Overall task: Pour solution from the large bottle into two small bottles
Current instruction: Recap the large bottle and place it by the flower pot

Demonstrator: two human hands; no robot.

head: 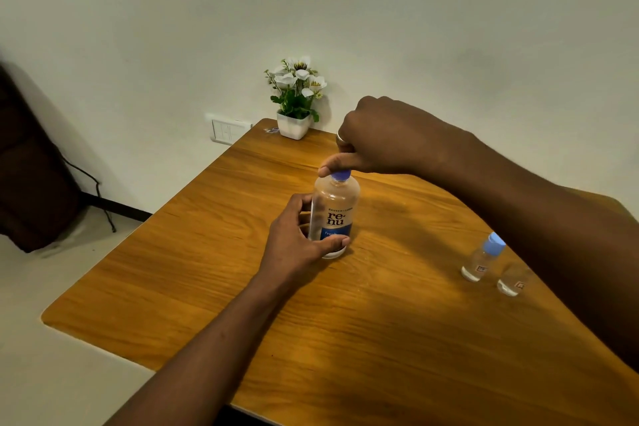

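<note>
A large clear bottle (334, 207) with a blue and white label stands upright near the middle of the wooden table (207, 252). My left hand (297, 239) wraps around its lower body. My right hand (373, 138) is over the top, fingers closed on the blue cap (341, 175). Two small clear bottles stand at the right: one (480, 259) wears a blue cap, the other (511, 282) sits partly behind my right forearm, so its top is hidden.
A white pot of white flowers (297, 104) stands at the table's far edge by the wall. A wall socket plate (228, 130) and a black cable (100, 197) lie left of the table, beside a dark chair (31, 166).
</note>
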